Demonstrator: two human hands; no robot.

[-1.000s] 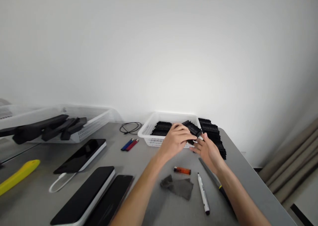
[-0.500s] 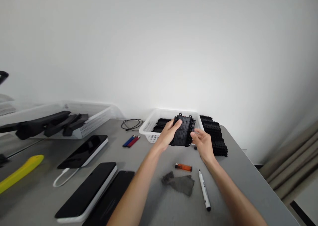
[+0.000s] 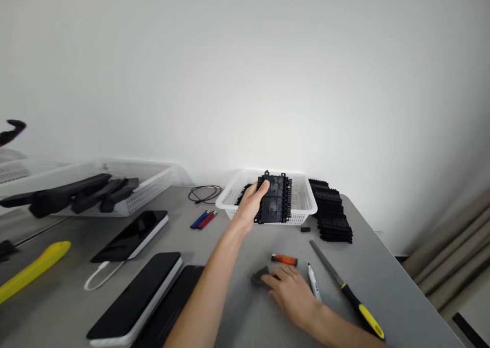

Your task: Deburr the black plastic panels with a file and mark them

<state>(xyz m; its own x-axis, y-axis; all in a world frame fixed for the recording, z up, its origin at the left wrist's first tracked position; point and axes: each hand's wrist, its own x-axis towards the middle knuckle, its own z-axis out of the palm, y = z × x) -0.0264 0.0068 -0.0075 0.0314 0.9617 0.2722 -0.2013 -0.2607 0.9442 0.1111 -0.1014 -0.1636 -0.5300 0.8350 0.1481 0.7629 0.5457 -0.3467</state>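
My left hand (image 3: 249, 205) is closed on the left edge of a flat black plastic panel (image 3: 273, 197) with toothed sides, its thumb on the front face. The panel is held upright before a white plastic basket (image 3: 304, 218). Lower down, my right hand (image 3: 293, 294) is on the table, its fingers bent over a crumpled dark grey cloth (image 3: 261, 276); the hand hides much of the cloth. An orange lighter (image 3: 284, 259) is just beyond these fingers. To their right lie a white marker (image 3: 313, 281) and a file (image 3: 356, 302) with a black-and-yellow handle.
Stacked black toothed panels (image 3: 331, 213) stand right of the basket, near a small black cap (image 3: 305, 229). Leftward are two lighters (image 3: 203, 219), a black cable (image 3: 204, 194), a phone-like device (image 3: 132, 235), a thick black-and-white slab (image 3: 136, 297) and a larger basket (image 3: 149, 187) holding black parts.
My right hand has left the black panel and come down onto the grey cloth, which is now bunched. The left hand has shifted slightly left with the panel. The file has come into sight.
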